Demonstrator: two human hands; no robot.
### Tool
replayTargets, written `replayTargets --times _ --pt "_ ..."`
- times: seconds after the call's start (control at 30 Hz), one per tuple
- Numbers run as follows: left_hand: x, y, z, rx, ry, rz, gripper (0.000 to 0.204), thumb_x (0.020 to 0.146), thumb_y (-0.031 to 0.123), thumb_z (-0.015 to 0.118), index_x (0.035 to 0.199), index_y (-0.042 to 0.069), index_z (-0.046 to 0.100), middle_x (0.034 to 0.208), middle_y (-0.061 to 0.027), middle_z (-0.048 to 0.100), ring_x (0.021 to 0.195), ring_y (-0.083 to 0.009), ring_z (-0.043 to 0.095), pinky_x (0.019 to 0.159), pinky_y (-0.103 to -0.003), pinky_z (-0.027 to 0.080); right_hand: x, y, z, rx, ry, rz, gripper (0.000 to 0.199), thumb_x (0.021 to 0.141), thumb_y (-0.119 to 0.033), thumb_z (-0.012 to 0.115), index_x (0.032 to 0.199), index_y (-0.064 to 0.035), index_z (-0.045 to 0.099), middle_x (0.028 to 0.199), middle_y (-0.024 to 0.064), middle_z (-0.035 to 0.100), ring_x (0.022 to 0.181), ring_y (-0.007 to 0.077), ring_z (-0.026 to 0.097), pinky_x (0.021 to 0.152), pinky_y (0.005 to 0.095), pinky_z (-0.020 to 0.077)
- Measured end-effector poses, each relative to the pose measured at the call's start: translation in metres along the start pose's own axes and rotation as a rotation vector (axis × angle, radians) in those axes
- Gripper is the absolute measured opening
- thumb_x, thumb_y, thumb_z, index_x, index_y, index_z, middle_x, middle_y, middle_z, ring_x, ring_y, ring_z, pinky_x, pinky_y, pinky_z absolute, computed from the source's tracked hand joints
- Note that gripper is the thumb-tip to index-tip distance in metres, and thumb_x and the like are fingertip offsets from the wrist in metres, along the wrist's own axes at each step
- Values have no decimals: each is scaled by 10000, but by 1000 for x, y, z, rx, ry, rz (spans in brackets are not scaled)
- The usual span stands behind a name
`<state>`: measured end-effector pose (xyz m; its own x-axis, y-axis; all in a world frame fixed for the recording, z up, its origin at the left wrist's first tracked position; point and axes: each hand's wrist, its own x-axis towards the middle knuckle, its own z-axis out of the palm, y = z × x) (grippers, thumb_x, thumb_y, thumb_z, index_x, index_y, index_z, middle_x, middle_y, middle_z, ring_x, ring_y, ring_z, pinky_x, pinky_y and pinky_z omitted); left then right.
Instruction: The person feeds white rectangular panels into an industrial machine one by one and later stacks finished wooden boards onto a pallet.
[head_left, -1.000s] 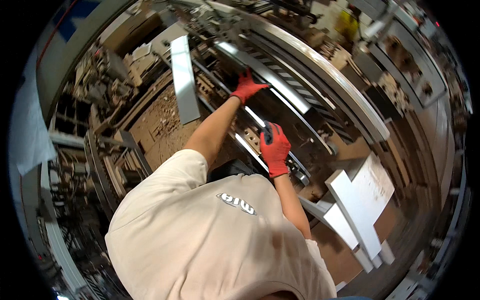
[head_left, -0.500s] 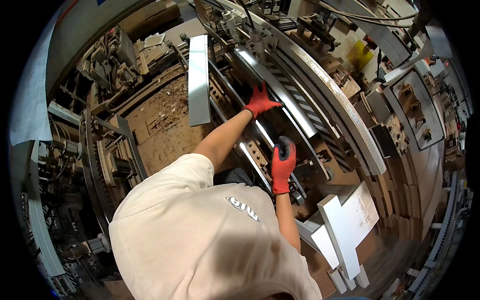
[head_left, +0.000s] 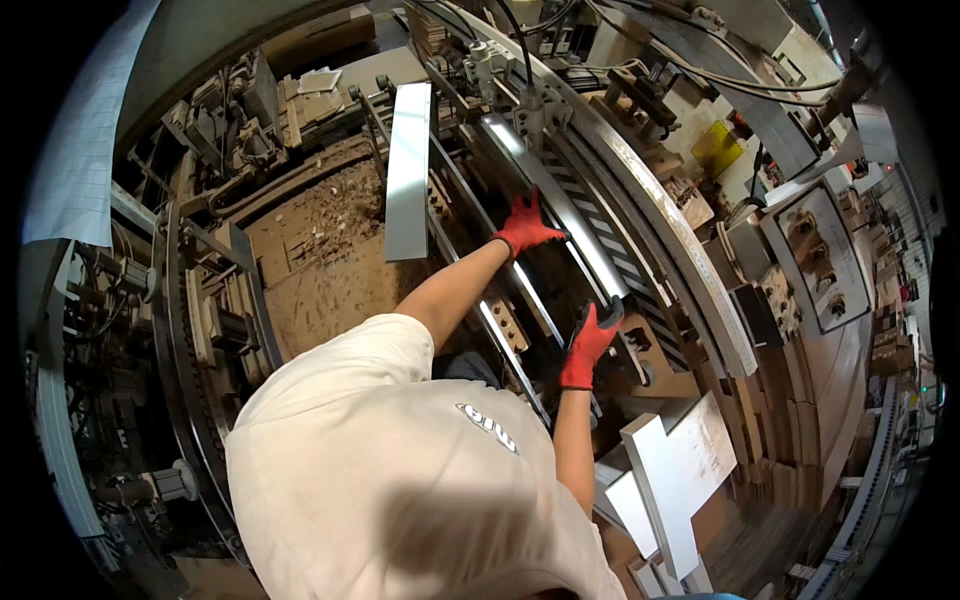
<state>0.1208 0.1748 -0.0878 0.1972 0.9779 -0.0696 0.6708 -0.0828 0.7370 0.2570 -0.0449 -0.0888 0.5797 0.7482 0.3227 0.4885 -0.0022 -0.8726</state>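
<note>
My left hand (head_left: pixel 527 226), in a red glove with dark fingertips, reaches over the machine's rails with its fingers spread. It is beside a long, shiny metal-like strip (head_left: pixel 555 200). Nearer to me and further right, my right hand (head_left: pixel 592 345) wears a matching glove. Its thumb and fingers stand apart in a C shape near the near end of that strip. Nothing shows in either hand; whether the fingertips touch the strip, I cannot make out. A long white panel (head_left: pixel 408 170) lies across the rails to the left of my left hand.
White boards (head_left: pixel 660 480) are stacked at the lower right. A black-and-pale striped strip (head_left: pixel 620 250) runs beyond the shiny strip, with a curved machine beam (head_left: pixel 670 210) behind it. Sawdust and chips (head_left: pixel 330 230) cover the bed at left. Cables hang at upper right.
My right hand has moved forward and to the right, from the near rail toward the shiny strip, and its fingers now show spread. My left hand stays spread near the strip. The view has shifted slightly.
</note>
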Motion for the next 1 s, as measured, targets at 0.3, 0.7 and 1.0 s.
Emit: replayTargets --times 0.3,0.7,1.0 --pt "5 -7 3 -20 21 -5 1353 563 597 809 1530 79 17 1495 -332 165 1378 -454 281 1105 -443 336 13 43 18 132 29 -24 541 913 -81 614 1392 -40 366 1233 95 516 828 150 580 719 277 482" --pt "9 0 12 -203 -78 -52 1311 601 604 792 1524 53 42 1506 -294 154 1412 -419 204 1133 -429 287 36 -16 1 776 219 517 438 894 -128 649 1288 -72 467 1149 82 565 937 195 593 748 318 503" --pt "-5 -18 16 -1270 -63 -239 309 826 425 657 812 135 554 708 -23 485 626 -170 441 545 -360 347 9 -21 -32 796 -172 863 160 856 -181 709 786 -139 571 637 -41 500 464 67 416 403 241 308"
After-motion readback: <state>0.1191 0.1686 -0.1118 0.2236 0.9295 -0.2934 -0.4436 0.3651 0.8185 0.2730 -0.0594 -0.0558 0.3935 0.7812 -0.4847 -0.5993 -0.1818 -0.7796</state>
